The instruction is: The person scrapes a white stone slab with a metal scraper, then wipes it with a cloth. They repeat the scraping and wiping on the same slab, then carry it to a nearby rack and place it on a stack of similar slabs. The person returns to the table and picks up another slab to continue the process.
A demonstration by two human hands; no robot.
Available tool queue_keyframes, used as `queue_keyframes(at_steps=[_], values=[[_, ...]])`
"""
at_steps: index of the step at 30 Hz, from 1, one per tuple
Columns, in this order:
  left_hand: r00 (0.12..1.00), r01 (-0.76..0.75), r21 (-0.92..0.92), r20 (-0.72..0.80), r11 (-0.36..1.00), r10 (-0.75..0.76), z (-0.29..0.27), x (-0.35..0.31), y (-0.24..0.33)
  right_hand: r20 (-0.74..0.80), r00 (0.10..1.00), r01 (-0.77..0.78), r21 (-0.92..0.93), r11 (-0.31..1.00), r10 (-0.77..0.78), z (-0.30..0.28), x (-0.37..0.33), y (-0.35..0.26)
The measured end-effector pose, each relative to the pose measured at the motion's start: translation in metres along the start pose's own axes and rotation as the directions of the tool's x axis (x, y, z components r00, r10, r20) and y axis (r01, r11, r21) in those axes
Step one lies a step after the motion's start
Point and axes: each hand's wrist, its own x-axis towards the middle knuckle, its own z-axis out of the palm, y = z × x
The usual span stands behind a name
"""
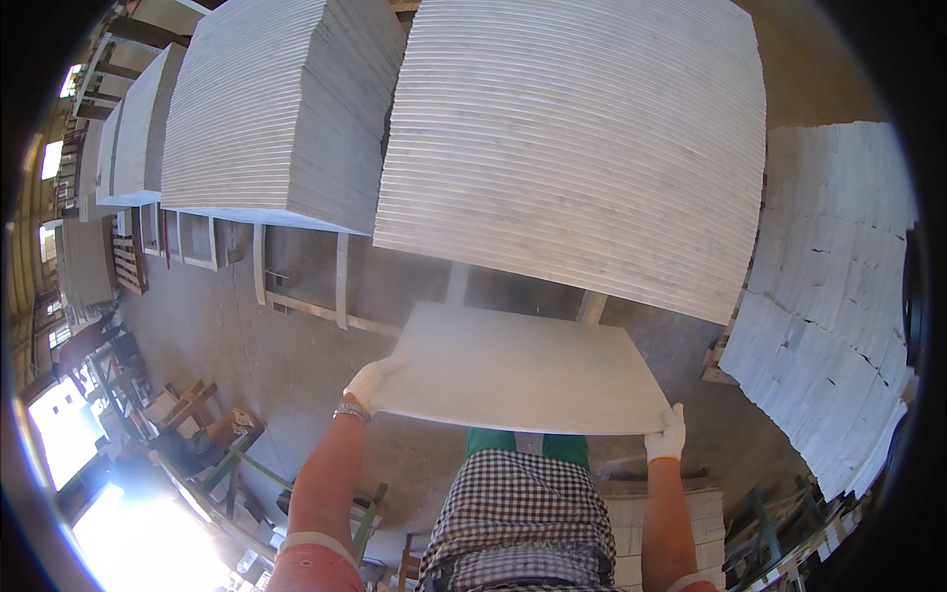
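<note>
Carrying a pale stone slab (518,370) flat in front of the body, the person grips it at its two near corners, seen from the head camera looking down. The left hand (369,383), in a white glove with a metal watch at the wrist, is closed around the slab's left near corner, fingers curled under the edge. The right hand (667,434), also white-gloved, is clamped on the right near corner, thumb on top. The slab stretches away from both hands, level and clear of the concrete floor (286,345) below it.

Beyond the hands, well past the slab's far edge, stands a large stack of thin slabs (582,148) on edge, ribbed by their many edges. A second such stack (276,109) rises ahead of the left hand. Off to the right of the right hand lies a pile of cracked white tiles (838,296). Below the left forearm are wooden frames (192,405) and green metal stands (237,459).

As a judgement, this is the carrying step: the slab is lifted and in transit. The next move calls for an even grip from both hands, keeping the slab level and steering its far edge clear of the stacks ahead.
</note>
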Motion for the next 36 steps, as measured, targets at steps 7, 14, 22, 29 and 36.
queue_keyframes(at_steps=[7,14,22,29,36], values=[[0.982,-0.190,-0.357,-0.087,0.914,0.170,-0.013,-0.015,-0.008,0.043,0.999,0.009,0.002,1.000,-0.009,0.019,-0.013,0.013],[0.916,-0.397,-0.670,-0.243,0.627,0.320,0.038,-0.030,-0.078,0.112,0.990,-0.107,0.187,0.976,0.087,0.017,-0.041,0.032],[0.901,-0.412,-0.352,-0.294,0.840,0.319,0.031,0.000,-0.113,0.014,0.976,-0.218,0.150,0.964,0.219,0.012,-0.041,0.054],[0.696,-0.682,0.140,-0.173,0.717,0.696,0.016,0.052,-0.107,0.118,0.968,-0.240,0.206,0.949,0.219,0.032,-0.025,0.033],[0.683,-0.689,0.213,-0.132,0.693,0.719,0.039,0.065,-0.075,0.144,0.964,-0.262,0.355,0.898,0.224,0.055,-0.005,0.010]])
